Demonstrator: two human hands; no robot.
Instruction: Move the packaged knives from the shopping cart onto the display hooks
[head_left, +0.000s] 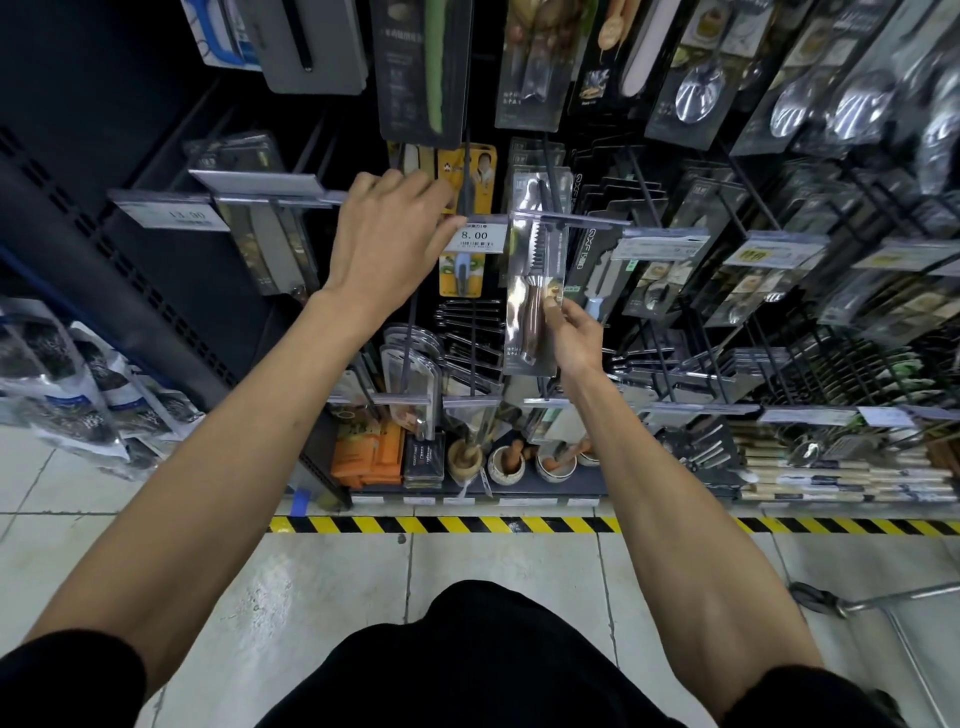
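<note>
While the left hand (387, 244) reaches up to the rack and pinches the left edge of the price tag (474, 236) marked 8.00, the right hand (574, 338) grasps the packaged knife (530, 312) by its lower right edge, thumb on the front. That clear pack, showing a serrated blade and a brown handle, stands upright just right of the tag, its top end against the front bar of a display hook (587, 220). A yellow package (470, 171) hangs just beyond the left fingers. Black-and-yellow floor tape (441, 525) runs along the shelf base, nearer the person.
</note>
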